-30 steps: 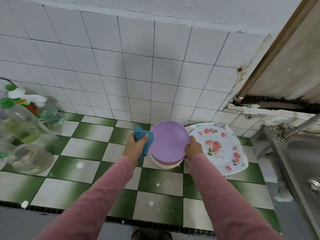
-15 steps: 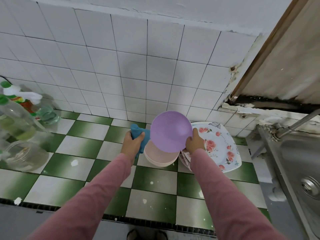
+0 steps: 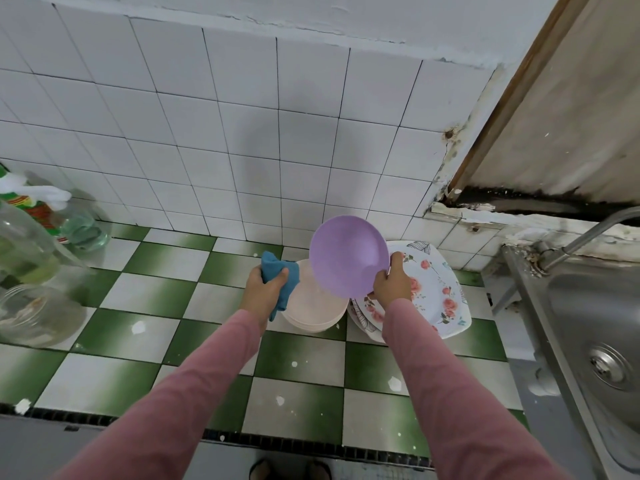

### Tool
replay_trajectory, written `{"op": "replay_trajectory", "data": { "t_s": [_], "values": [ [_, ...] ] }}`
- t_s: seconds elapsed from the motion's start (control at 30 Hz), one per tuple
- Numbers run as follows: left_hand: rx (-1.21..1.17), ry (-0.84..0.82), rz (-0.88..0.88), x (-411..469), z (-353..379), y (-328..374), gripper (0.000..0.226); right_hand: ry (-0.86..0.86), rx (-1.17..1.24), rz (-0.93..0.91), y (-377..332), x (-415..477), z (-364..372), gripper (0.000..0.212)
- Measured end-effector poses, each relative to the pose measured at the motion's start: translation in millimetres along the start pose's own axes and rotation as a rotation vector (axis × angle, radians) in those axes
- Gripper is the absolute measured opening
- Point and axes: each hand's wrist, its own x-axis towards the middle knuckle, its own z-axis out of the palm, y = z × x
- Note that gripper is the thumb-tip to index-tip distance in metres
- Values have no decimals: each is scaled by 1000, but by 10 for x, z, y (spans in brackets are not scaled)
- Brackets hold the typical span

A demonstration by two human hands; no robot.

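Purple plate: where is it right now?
Head view, centre: the purple plate is tilted up in the right hand, which grips its lower right rim, over the pink stack and just left of the floral plates.

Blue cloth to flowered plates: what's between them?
Head view: the stack of pink plates on the counter, and above it the purple plate, tilted, its rim gripped by the right hand. The left hand grips the blue cloth.

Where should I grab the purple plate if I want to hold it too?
Probably by its thin rim at the upper left, coming from the left. The purple plate is tilted up on edge, so that rim is free; the right hand pinches the lower right. Thumb in front, fingers behind.
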Motion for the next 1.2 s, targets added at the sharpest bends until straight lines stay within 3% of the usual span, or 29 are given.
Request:
{"op": "replay_trajectory", "data": {
  "t_s": [0.67,1.2],
  "values": [
    [-52,33,9,-41,-5,-4,42,10,142,-54,-146,-202,23,26],
    [-77,13,55,-83,-38,37,40,44,397,-108,-399,-384,2,25]
  ]
}}
